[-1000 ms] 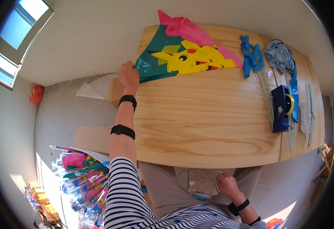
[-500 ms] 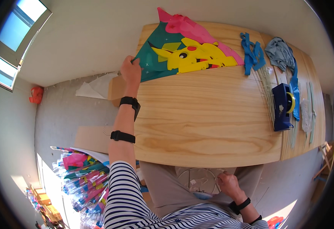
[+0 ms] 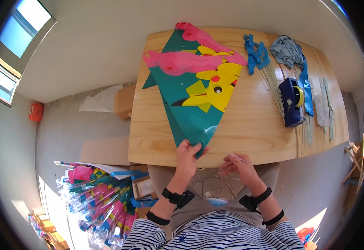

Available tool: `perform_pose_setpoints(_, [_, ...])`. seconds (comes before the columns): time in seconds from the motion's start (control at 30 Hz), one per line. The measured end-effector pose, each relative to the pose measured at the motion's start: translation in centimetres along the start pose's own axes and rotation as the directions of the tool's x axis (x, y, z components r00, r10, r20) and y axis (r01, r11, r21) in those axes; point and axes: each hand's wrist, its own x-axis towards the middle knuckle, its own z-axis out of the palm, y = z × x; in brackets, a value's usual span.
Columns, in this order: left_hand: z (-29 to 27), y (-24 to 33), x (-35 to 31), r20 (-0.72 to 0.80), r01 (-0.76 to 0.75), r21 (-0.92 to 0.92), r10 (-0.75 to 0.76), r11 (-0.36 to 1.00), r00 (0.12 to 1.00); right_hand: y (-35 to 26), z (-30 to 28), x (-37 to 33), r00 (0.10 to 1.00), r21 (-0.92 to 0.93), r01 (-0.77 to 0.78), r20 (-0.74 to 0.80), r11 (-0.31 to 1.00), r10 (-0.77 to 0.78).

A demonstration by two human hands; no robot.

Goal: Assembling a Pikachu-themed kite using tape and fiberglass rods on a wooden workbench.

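My left hand (image 3: 188, 156) pinches the near corner of a thin printed kite sheet (image 3: 182, 96) at the table's front edge. Green and pink, with a yellow cartoon animal on it, the sheet lies folded in overlapping layers across the left half of the table. My right hand (image 3: 239, 168) is just past the front edge, to the right of that corner and apart from the sheet. Its fingers are curled together; a small pale bit shows at the fingertips, too small to name.
On the wooden table (image 3: 257, 133), a blue tape dispenser (image 3: 291, 106) stands at the right among thin sticks (image 3: 275, 85). Blue strips (image 3: 254, 54) and a crumpled grey cloth (image 3: 287, 51) lie behind. Many plastic-wrapped colourful packs (image 3: 100, 196) are heaped at lower left.
My left hand has drawn the sheet's corner from the far left toward me, folding the sheet over. My right hand has risen from my lap to the table's front edge.
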Motion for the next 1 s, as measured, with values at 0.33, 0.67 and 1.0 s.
perform_pose_setpoints(0.33, [-1.3, -1.1, -3.2, 0.438, -0.484, 0.874, 0.358, 0.047, 0.825, 0.7, 0.0, 4.1, 0.984, 0.253, 0.177, -0.065, 0.951, -0.166])
perform_pose_setpoints(0.67, [-5.8, 4.8, 11.1, 0.644, -0.438, 0.672, 0.179, -0.597, 0.743, 1.8, -7.5, -2.1, 0.984, 0.413, 0.172, -0.111, 0.894, -0.137])
perform_pose_setpoints(1.0, [-5.2, 9.1, 17.9, -0.065, -0.235, 0.493, 0.305, 0.837, 0.950, 3.8, -6.3, -1.7, 0.982, 0.220, 0.047, -0.186, 0.974, -0.006])
